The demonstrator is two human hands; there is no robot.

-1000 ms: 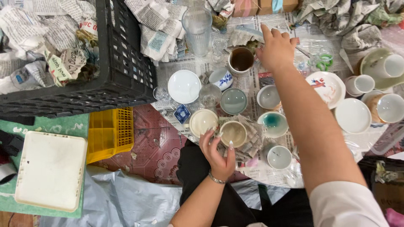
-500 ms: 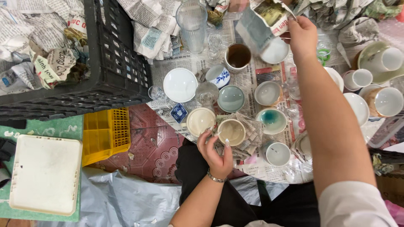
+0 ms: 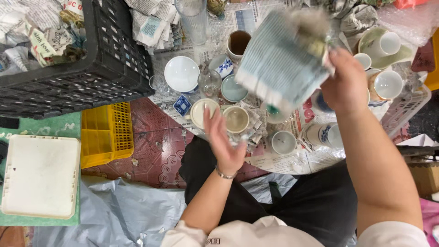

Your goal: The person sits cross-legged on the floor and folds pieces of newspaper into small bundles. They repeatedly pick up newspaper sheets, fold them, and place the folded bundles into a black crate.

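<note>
My right hand [image 3: 348,82] grips a blurred, pale ribbed cup [image 3: 281,61] with a white rim, lifted well above the floor and tilted with its mouth towards me. My left hand [image 3: 223,142] is open, palm up, fingers spread, just in front of a tan cup [image 3: 236,119] and a cream cup [image 3: 201,112]. It holds nothing. Around them on newspaper stand a white bowl [image 3: 181,73], a grey-green bowl [image 3: 233,89], a brown cup [image 3: 238,42] and a small white cup [image 3: 283,142].
A black plastic crate [image 3: 105,68] stuffed with crumpled newspaper sits at upper left. A yellow basket [image 3: 106,132] and a white lidded box [image 3: 40,176] lie on the left. A tall clear glass [image 3: 192,18] stands at the top. More white cups [image 3: 388,84] crowd the right.
My right hand picked up the ribbed cup from the far side and brought it up and towards me. My left hand turned open, palm up.
</note>
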